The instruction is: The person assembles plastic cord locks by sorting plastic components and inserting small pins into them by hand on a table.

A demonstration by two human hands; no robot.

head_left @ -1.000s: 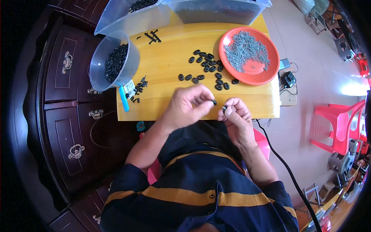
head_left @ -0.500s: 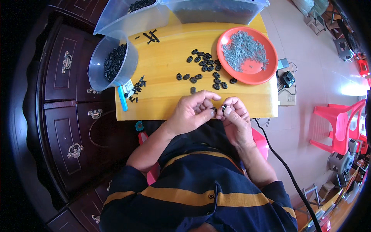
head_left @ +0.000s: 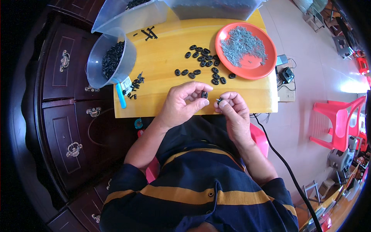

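Observation:
My left hand [head_left: 179, 103] pinches a black oval piece [head_left: 204, 94] upright between thumb and forefinger, above the table's near edge. Close by on its right, my right hand [head_left: 235, 113] is closed on a small black part [head_left: 220, 101] from which a short silvery screw or pin sticks out. Its fingers cover much of that part. The two held pieces are apart. Beyond my hands, black oval pieces with two holes [head_left: 203, 63] lie scattered on the yellow table [head_left: 162, 50].
An orange-red plate [head_left: 253, 72] of silvery screws stands at right. At left are a clear tub [head_left: 129, 58] of black parts, a blue-handled tool [head_left: 121, 96] and loose small parts [head_left: 136, 86]. Clear bins [head_left: 135, 21] line the back; long black screws [head_left: 149, 33] lie before them.
My hands have moved apart; the left one rose away from the right, lifting its black piece into clearer view. One oval piece near my left fingers no longer shows. The view shifted slightly.

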